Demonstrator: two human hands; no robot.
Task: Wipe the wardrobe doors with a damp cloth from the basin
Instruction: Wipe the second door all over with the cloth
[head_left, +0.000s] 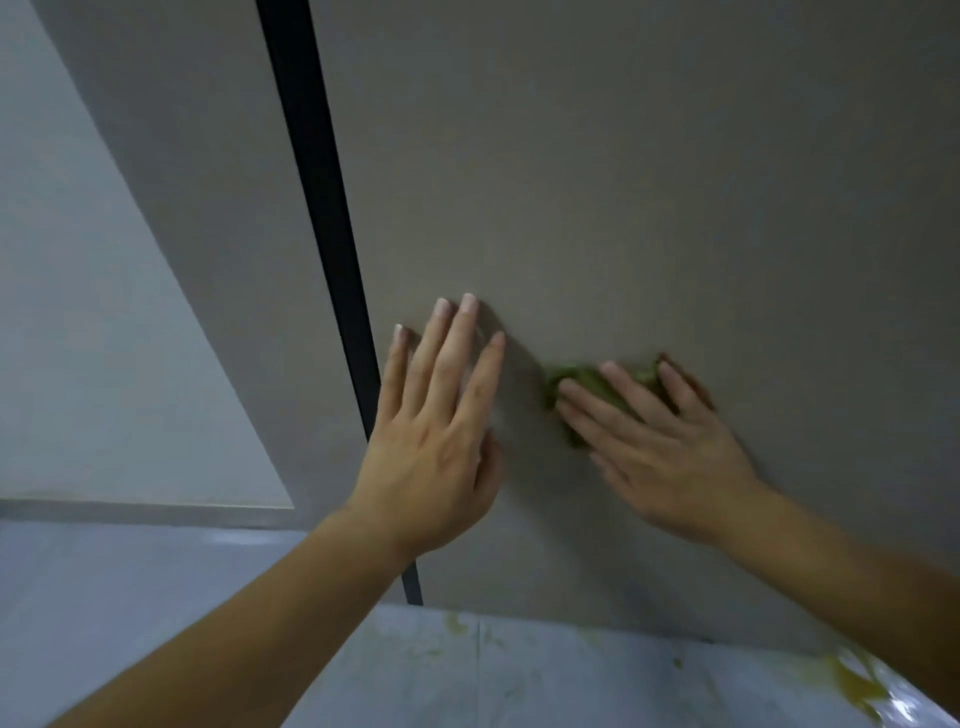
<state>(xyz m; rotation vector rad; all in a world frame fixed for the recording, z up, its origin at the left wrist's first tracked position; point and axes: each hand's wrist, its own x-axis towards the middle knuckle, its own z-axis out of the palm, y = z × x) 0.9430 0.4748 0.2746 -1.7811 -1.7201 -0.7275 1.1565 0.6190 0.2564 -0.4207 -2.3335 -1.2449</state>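
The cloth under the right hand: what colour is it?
Green cloth, seen in the head view.

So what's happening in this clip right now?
A person is wiping a flat grey-brown wardrobe door with a crumpled green cloth, pressed under the straight fingers of the right hand. The left hand lies flat on the same door, beside the black vertical strip. Yellowish stains mark the pale floor below.

Both arms reach forward, the left hand (436, 441) and right hand (670, 457) flat, fingers (457, 353) straight and slightly spread.
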